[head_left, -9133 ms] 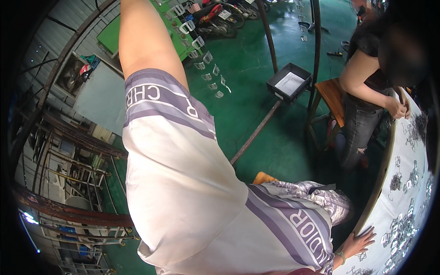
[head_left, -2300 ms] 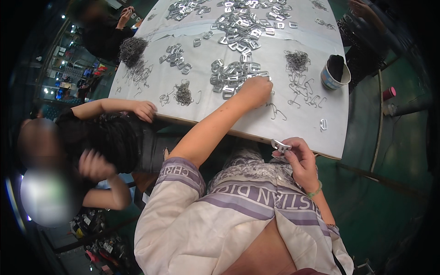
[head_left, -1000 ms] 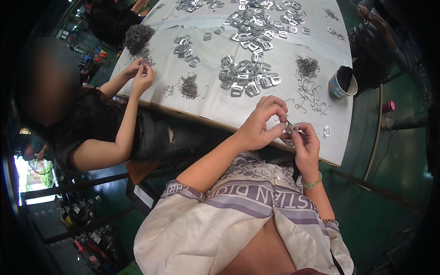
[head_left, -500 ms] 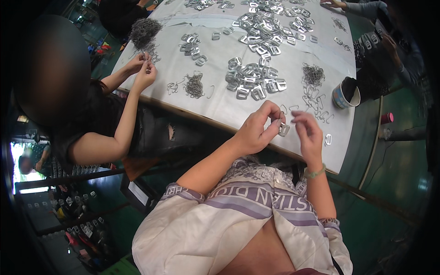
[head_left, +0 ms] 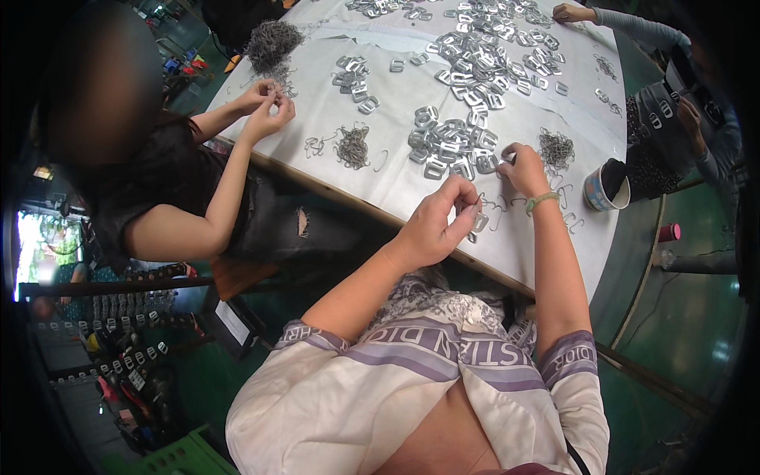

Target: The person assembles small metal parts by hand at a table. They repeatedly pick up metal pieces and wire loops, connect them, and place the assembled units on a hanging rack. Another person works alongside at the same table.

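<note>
My left hand (head_left: 434, 226) is closed at the near table edge, thumb and forefinger pinching a silver metal buckle (head_left: 478, 226). Part of that buckle is hidden by the fingers. Farther up the table, my right hand (head_left: 526, 171) reaches to the right edge of a heap of similar buckles (head_left: 450, 144). Its thumb and forefinger are bent and apart, with their tips close beside the outermost buckle (head_left: 485, 162); whether they touch it is unclear. Loose bent wire hooks (head_left: 492, 207) lie between my hands, and a tangled pile of wire hooks (head_left: 556, 149) sits just beyond my right hand.
A larger spread of buckles (head_left: 479, 63) covers the far part of the white-covered table (head_left: 396, 186). On the right edge stands a cup (head_left: 595, 195) with something dark inside. A co-worker's hands (head_left: 269, 111) work at the left; another person's hand (head_left: 574, 13) rests far right.
My right hand has moved away from beside my left hand, up to the buckle heap. My left hand keeps its pinch on the buckle. The whole view has shifted slightly.
</note>
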Available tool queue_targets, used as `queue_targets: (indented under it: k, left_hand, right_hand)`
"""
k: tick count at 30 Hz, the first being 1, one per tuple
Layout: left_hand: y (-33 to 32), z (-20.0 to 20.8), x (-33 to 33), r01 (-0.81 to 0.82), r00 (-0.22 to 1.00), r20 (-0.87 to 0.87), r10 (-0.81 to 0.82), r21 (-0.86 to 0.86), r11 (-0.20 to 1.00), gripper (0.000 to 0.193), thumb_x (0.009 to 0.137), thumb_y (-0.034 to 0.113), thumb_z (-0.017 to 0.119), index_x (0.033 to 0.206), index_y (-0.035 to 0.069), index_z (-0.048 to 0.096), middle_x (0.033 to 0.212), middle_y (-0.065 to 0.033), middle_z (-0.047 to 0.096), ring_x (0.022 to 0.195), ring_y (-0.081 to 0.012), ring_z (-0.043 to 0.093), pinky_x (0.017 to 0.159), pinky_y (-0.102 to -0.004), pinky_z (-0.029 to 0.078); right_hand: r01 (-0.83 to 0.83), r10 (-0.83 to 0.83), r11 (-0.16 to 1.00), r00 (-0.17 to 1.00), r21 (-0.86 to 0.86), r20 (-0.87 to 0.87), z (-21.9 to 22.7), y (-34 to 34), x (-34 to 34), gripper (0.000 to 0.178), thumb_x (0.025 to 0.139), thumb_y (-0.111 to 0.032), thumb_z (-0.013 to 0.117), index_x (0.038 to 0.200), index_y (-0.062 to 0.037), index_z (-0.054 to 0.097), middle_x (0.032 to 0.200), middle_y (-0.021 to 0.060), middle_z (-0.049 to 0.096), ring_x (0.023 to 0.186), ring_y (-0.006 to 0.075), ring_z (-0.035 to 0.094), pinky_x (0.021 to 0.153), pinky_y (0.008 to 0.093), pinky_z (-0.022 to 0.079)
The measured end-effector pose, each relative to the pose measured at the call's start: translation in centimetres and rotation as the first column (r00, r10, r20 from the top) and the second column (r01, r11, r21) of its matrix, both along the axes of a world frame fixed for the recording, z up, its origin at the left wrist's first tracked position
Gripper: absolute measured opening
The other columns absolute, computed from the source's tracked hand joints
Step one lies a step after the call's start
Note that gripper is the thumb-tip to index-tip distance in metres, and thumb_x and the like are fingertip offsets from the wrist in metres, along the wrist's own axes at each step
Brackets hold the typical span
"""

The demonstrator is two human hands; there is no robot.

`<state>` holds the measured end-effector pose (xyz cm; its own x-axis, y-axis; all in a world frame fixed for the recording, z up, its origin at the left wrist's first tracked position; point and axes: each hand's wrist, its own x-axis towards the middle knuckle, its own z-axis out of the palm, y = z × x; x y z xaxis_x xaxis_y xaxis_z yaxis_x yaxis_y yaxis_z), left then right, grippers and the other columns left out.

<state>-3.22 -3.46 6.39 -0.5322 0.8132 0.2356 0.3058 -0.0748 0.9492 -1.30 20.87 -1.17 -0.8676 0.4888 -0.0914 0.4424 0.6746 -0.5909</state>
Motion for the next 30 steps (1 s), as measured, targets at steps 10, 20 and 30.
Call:
queue_targets:
  k: [10, 20, 30]
  left_hand:
    - [2.3, -1.1, 0.4, -0.015, 1.0, 0.019, 0.013, 0.076, 0.997, 0.01, 0.091, 0.007, 0.052, 0.098, 0.001, 0.047, 0.086, -0.0067, 0.055, 0.08, -0.0153, 0.054, 0.076, -0.0301, 0.045]
    - [3.3, -0.1, 0.4, -0.068, 0.997, -0.034, 0.069, 0.049, 0.996, 0.01, 0.09, 0.007, 0.053, 0.097, 0.001, 0.048, 0.083, -0.006, 0.055, 0.075, -0.0143, 0.054, 0.07, -0.0297, 0.045]
    - [5.6, 0.3, 0.5, -0.211, 0.925, -0.306, 0.225, 0.079, 0.974, 0.013, 0.087, 0.005, 0.056, 0.096, 0.001, 0.047, 0.082, -0.0127, 0.058, 0.076, -0.0255, 0.059, 0.066, -0.0355, 0.046]
  right_hand:
    - [-0.043, 0.043, 0.999, 0.999, 0.002, -0.016, -0.5, 1.1, 2.6, 0.031, 0.066, -0.007, 0.078, 0.091, 0.003, 0.063, 0.094, 0.0203, 0.063, 0.092, 0.0334, 0.061, 0.081, 0.0388, 0.049]
    - [-0.081, -0.277, 0.61, 0.91, -0.788, -0.308, 4.2, -1.4, 4.9, 0.019, 0.084, -0.012, 0.07, 0.091, 0.0043, 0.063, 0.082, 0.0088, 0.065, 0.069, 0.0149, 0.065, 0.066, 0.0268, 0.055]
    - [-0.213, -0.293, 0.722, 0.767, -0.658, -0.571, 9.4, -5.5, 7.2, 0.019, 0.085, -0.013, 0.069, 0.094, 0.0039, 0.07, 0.081, 0.0038, 0.065, 0.068, 0.0086, 0.054, 0.061, 0.0219, 0.043]
